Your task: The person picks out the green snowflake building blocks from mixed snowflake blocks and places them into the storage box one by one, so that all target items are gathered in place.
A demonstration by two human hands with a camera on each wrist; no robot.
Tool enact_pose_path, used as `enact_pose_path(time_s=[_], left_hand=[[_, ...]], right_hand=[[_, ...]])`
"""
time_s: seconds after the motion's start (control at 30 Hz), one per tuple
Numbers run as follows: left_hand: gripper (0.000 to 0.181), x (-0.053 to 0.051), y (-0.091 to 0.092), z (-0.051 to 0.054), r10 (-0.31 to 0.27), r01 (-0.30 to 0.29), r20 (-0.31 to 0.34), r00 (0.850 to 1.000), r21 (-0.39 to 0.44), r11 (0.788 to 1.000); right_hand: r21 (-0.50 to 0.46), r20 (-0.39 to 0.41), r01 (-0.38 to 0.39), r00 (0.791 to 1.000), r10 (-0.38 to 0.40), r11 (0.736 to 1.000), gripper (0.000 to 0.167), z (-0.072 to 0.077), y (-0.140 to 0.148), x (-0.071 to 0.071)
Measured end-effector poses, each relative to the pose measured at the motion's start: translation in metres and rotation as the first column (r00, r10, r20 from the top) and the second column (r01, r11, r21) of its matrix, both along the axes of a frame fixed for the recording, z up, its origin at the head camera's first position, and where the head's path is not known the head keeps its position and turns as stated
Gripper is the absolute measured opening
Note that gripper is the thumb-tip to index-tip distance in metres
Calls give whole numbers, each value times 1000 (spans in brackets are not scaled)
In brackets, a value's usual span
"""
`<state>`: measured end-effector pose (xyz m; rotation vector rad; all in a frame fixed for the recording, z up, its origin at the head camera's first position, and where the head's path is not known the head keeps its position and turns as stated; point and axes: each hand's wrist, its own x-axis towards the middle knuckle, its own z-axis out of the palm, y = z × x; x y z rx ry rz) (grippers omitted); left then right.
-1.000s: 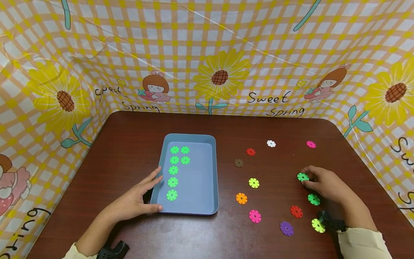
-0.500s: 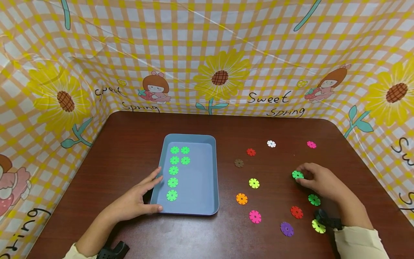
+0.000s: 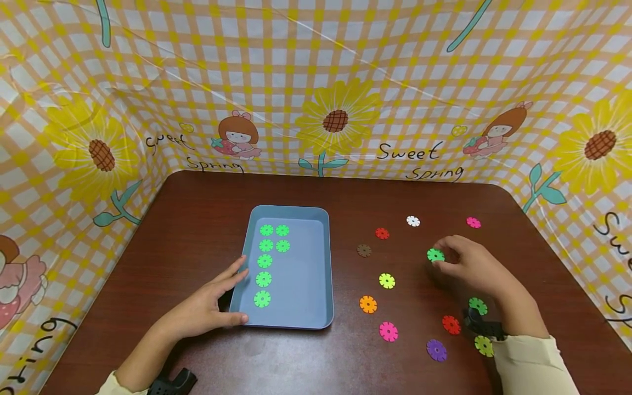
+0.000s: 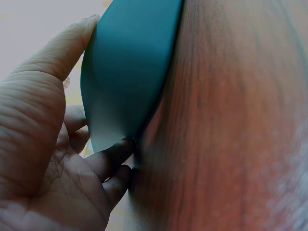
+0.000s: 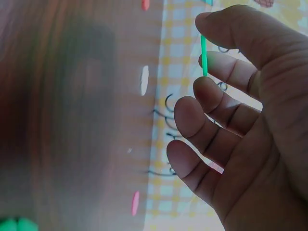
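Note:
My left hand (image 3: pixel 212 307) rests on the left side of a blue-grey tray (image 3: pixel 322 323). Its fingers are spread, with the thumb at the near left corner; in the left wrist view the fingertips touch the tray wall (image 4: pixel 127 62). Bright green notched plastic discs (image 3: pixel 264 279) lie flat in the tray's left part, one full column and a short second one. My right hand (image 3: pixel 476 269) pinches another green notched disc (image 3: pixel 435 255) above the table. Edge-on in the right wrist view, that disc (image 5: pixel 204 57) is held between thumb and fingertips, the other fingers loosely bent.
Scattered right of the tray are loose discs: brown (image 3: pixel 364 250), white (image 3: pixel 413 221), yellow (image 3: pixel 387 281), orange (image 3: pixel 368 304), purple (image 3: pixel 436 350) and others. One green disc (image 3: pixel 477 306) lies beneath the right forearm. A patterned cloth (image 3: pixel 276 82) hangs around the dark wooden table (image 3: pixel 197 219).
My right hand has moved left and away from me, carrying the pinched green disc off its earlier spot. The left hand and the tray have stayed put.

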<state>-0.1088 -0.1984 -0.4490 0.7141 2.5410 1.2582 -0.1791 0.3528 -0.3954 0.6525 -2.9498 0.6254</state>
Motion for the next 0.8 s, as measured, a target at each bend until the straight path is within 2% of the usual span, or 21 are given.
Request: enact_pose_path(time_s=[0.8], left_hand=[[95,0,0,0,4,-4,19,1000,4,1000]], right_hand=[[-76,47,-61,997,64,995,21,15,-68,-19]])
